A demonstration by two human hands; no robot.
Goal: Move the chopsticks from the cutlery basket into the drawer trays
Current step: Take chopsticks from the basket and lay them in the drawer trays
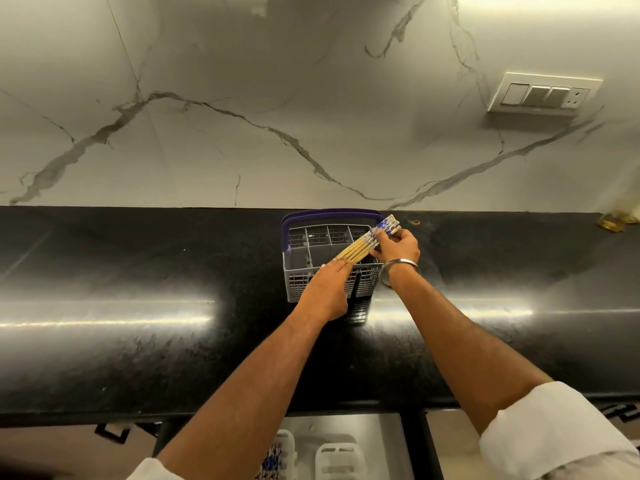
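Over the cutlery basket, the left hand steadies the bare tips while the right hand, toward two o'clock, pinches the chopsticks bundle; some already sit in the drawer trays at six o'clock, these remain.

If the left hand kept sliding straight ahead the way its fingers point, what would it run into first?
The left hand already has its fingertips at the plain ends of the chopsticks, so it would probably push those first, over the cutlery basket; depth is hard to judge.
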